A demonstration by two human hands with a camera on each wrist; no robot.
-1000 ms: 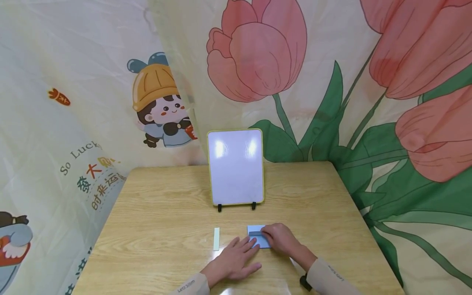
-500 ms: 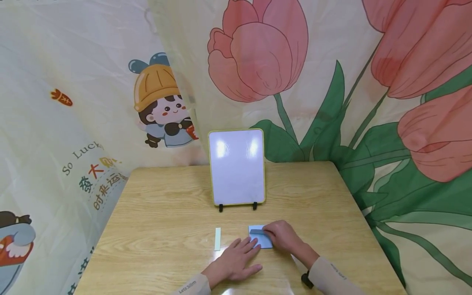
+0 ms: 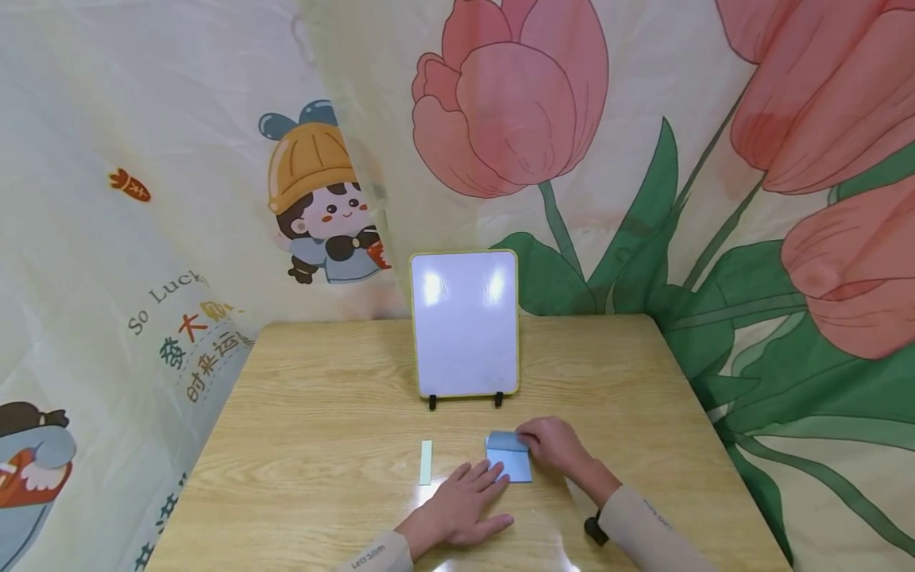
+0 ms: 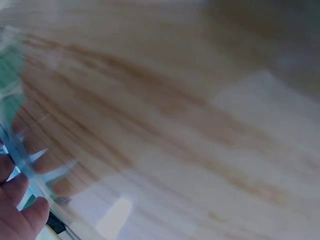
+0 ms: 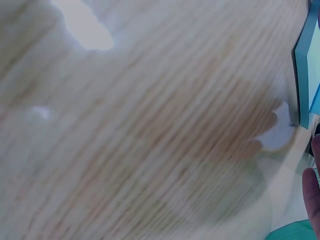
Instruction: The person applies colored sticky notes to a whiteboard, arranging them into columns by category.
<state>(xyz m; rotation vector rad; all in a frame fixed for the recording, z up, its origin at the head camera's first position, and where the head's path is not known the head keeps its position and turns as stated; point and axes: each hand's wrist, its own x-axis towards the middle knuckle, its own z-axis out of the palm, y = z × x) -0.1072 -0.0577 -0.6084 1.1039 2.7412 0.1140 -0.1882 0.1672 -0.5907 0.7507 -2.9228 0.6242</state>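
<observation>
A blue square pad of paper (image 3: 516,470) lies on the table in the head view, its upper sheet lifted and curled along the far edge. The right hand (image 3: 561,449) pinches that sheet at its right corner. The left hand (image 3: 465,504) lies spread, fingertips on the pad's near left part. In the left wrist view, fingers of the left hand (image 4: 20,212) show at the lower left. In the right wrist view, the pad's thick side (image 5: 302,85) is at the right edge, with part of the right hand (image 5: 311,195) below it.
A pale green paper strip (image 3: 426,463) lies left of the pad. Behind them a white board with a yellow frame (image 3: 466,326) stands on black feet on the wooden table (image 3: 322,397). A printed cloth (image 3: 386,119) hangs behind the table.
The right hand has moved slightly away from the person, and the sheet that it pinches has been raised and peeled back toward the pad's far edge. The left hand has stayed on the pad.
</observation>
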